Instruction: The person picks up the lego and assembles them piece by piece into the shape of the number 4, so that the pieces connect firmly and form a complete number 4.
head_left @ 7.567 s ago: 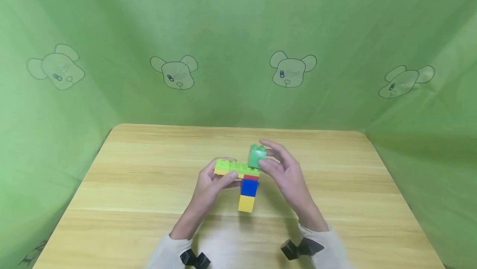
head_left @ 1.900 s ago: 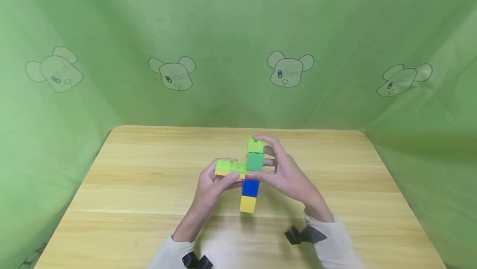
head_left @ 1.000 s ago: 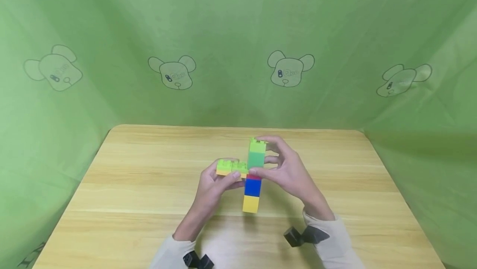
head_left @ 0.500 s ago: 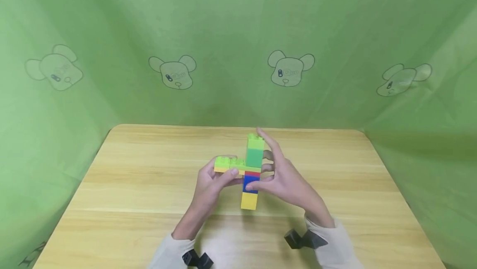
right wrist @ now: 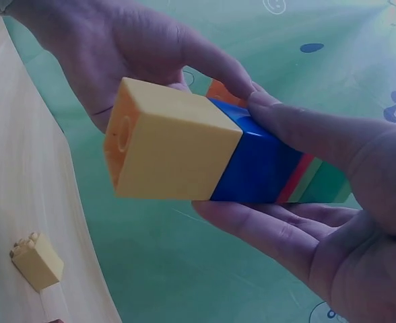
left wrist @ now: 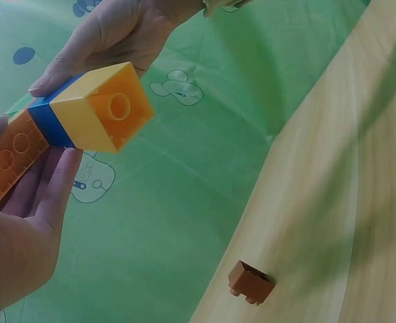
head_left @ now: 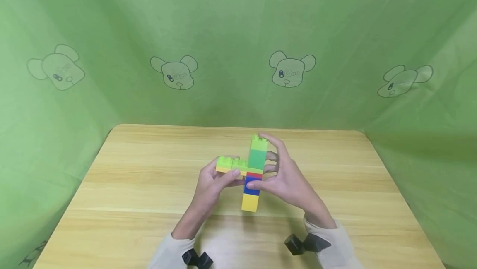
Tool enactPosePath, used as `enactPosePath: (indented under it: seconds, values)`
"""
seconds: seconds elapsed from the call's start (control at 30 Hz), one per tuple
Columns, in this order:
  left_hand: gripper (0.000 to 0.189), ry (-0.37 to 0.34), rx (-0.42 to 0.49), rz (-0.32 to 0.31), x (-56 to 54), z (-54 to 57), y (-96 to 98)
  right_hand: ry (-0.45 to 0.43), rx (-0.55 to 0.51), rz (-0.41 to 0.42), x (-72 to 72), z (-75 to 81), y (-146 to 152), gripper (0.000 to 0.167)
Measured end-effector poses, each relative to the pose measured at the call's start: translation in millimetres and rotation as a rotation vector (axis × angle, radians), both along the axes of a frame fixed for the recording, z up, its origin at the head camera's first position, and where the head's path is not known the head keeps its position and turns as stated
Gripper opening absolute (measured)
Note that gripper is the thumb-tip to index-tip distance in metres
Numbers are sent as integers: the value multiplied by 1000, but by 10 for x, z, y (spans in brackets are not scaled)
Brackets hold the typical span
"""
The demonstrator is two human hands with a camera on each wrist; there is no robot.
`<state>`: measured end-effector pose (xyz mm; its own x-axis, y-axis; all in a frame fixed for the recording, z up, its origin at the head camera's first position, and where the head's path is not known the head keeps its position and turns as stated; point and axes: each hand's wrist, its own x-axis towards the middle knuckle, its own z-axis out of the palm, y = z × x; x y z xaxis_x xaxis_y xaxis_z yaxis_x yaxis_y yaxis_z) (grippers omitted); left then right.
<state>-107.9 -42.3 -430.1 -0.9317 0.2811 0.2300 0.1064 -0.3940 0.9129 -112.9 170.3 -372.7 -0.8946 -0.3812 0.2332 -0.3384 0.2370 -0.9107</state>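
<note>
We note a block assembly (head_left: 255,170) held above the table (head_left: 123,169), about midway between its left and right edges, its top showing just below the line of the far edge. Long axis: a near-upright column, head leaning slightly right; upward we read yellow block (head_left: 250,202), blue block (head_left: 252,192), thin red layer (head_left: 254,175), a lime layer, mint-green block (head_left: 257,159), lime block (head_left: 258,143). From mid-height a flat row (head_left: 225,164) juts left, roughly square to the column. Both wrist views show us the yellow block's hollow underside, so we take its foot as off the surface. Left hand (head_left: 214,182) grips the row, thumb in front. Right hand (head_left: 285,174) grips the column from the right, thumb across the blue block, index fingertip up by the lime block; contact there we cannot tell. Key relation, in our judgement: right hand nearer the long axis, left hand holding off to one side, so pressure down the column would twist at the row. Loose on the table: a brownish block (left wrist: 250,282) and a second yellow block (right wrist: 38,262), near an edge we cannot identify.
</note>
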Motion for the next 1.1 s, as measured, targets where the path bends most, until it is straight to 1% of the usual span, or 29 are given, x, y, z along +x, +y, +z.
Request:
enactPosePath:
  seconds: [0.13, 0.33, 0.43, 0.53, 0.6, 0.73, 0.8, 0.87, 0.93, 1.0, 1.1]
  values:
    - [40, -3, -2, -18, -10, 6, -4, -17, -11, -10, 1, -3, 8, 114]
    - [50, -27, -6, -68, -31, 21, -50, -42, -22, -9, 3, -1, 14, 114]
    - [54, -30, -4, -69, -41, 26, -91, -74, -40, -18, 6, 2, 13, 115]
    - [53, -29, -3, -44, -49, 17, -136, -89, -49, -37, 7, -1, 16, 115]
    - [50, -32, -12, -15, -56, -3, -165, -86, -48, -54, 6, -6, 23, 114]
    - [42, -28, 2, 27, -82, -65, -219, -86, -50, -88, 5, -10, 50, 115]
    - [37, -9, -26, 59, -100, -110, -248, -87, -48, -103, 3, -9, 69, 116]
    - [32, 14, -86, 105, -129, -171, -264, -83, -42, -116, 2, -9, 88, 116]
    - [27, 35, -190, 162, -160, -238, -274, -76, -36, -122, 4, -10, 102, 117]
    - [22, 70, -301, 211, -206, -321, -272, -80, -42, -119, 9, -12, 110, 117]
    - [16, 133, -466, 271, -256, -408, -263, -77, -50, -106, 20, -17, 114, 117]
